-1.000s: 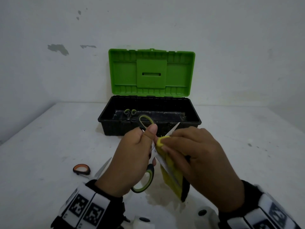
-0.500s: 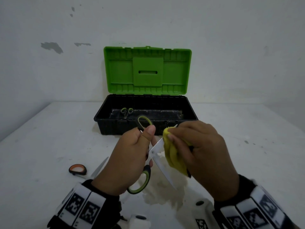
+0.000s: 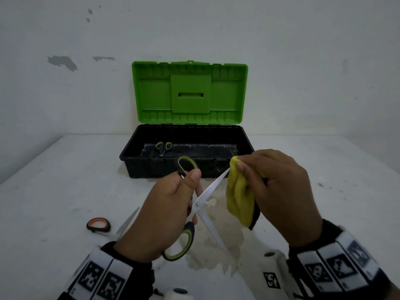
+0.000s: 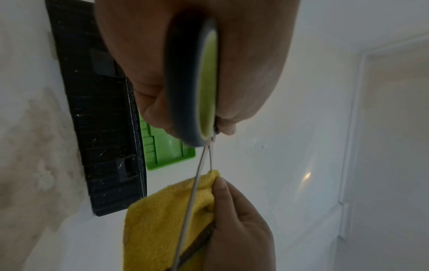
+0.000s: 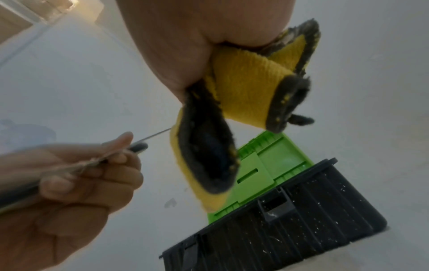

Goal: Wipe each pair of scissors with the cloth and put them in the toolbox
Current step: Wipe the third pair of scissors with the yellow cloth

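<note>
The left hand (image 3: 166,215) grips the green-handled scissors (image 3: 201,204) in front of the toolbox (image 3: 151,167), fingers curled round the handles, blades spread apart. The right hand (image 3: 279,191) pinches the folded yellow cloth (image 3: 239,198) over the tip of the upper blade, just right of the left hand. Inside the toolbox lies a small pair of scissors (image 3: 163,146). Another pair, orange-handled (image 3: 98,225), lies on the surface (image 3: 65,180) left of the left hand, front-left of the toolbox.
</note>
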